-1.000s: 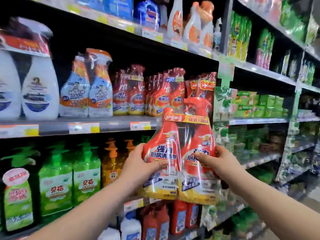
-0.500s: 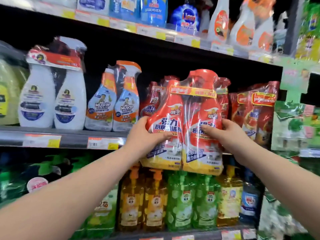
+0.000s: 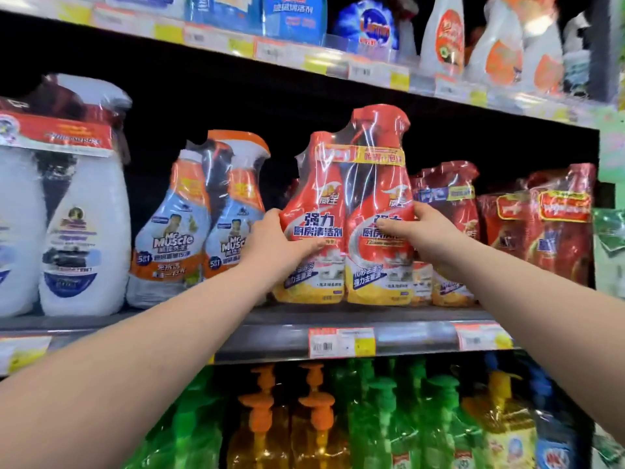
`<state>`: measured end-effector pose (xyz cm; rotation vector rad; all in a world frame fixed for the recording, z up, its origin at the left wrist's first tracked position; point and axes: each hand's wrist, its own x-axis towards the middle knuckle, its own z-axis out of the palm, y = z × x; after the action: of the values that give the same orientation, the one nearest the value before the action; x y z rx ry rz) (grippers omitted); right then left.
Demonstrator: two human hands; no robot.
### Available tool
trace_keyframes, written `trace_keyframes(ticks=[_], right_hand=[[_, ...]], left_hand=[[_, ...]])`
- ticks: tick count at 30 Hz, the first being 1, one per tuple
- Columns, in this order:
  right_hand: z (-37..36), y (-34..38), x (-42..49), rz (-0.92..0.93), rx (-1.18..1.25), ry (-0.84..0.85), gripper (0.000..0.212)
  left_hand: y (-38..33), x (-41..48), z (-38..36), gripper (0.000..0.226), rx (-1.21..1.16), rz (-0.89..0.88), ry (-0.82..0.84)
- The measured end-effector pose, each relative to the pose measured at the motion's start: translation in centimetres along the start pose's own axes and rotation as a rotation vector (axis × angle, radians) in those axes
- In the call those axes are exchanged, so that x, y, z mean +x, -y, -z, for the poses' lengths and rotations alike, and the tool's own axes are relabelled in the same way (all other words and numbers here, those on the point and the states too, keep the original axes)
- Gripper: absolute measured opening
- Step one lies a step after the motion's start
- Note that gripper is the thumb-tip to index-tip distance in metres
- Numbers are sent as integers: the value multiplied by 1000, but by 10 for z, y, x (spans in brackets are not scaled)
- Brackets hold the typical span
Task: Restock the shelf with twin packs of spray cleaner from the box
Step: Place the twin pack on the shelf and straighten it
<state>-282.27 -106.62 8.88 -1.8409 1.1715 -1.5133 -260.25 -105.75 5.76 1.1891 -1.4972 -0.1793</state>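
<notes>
Red and yellow under clear shrink-wrap, the twin pack (image 3: 345, 228) is standing at the near edge of the shelf (image 3: 287, 336), and we are holding it from both sides. Our left hand (image 3: 274, 242) is clamped on the left bottle, thumb across its label; our right hand (image 3: 419, 231) is clamped on the right bottle the same way. The pack's base looks to be touching or just above the shelf; we cannot tell which.

We are aiming for the gap between the blue pack (image 3: 196, 225) on the left and the darker red packs (image 3: 446, 231) on the right. To do this well, we are keeping the pack upright and square, label facing near, and sliding it straight back rather than tilting it, since the tall trigger heads could tip it over. We are watching the wrap on both sides so it does not snag the neighbours, and we are letting go only once the base is sitting flat and fully on the shelf. No box is in view.
</notes>
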Motion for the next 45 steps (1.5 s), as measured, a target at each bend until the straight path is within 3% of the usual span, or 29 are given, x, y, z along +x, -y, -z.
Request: trace_keyframes(ticks=[10, 12, 16, 21, 27, 40, 45], right_hand=[[0, -51, 41, -62, -42, 145, 61], [5, -44, 44, -15, -75, 169, 66], [9, -25, 48, 120, -81, 190, 93], [3, -22, 58, 154, -148, 178, 88], [-12, -30, 69, 190, -185, 152, 85], [-36, -16, 107, -18, -290, 160, 87], [-44, -23, 111, 21, -364, 67, 90]], left_hand=[[20, -1, -30, 68, 269, 63, -75], [20, -5, -31, 78, 324, 31, -87], [23, -23, -25, 104, 641, -94, -89], [44, -33, -3, 114, 1021, -158, -59], [57, -31, -2, 132, 1038, -99, 6], [58, -31, -1, 130, 1045, -62, 48], [58, -32, 0, 128, 1015, -73, 49]])
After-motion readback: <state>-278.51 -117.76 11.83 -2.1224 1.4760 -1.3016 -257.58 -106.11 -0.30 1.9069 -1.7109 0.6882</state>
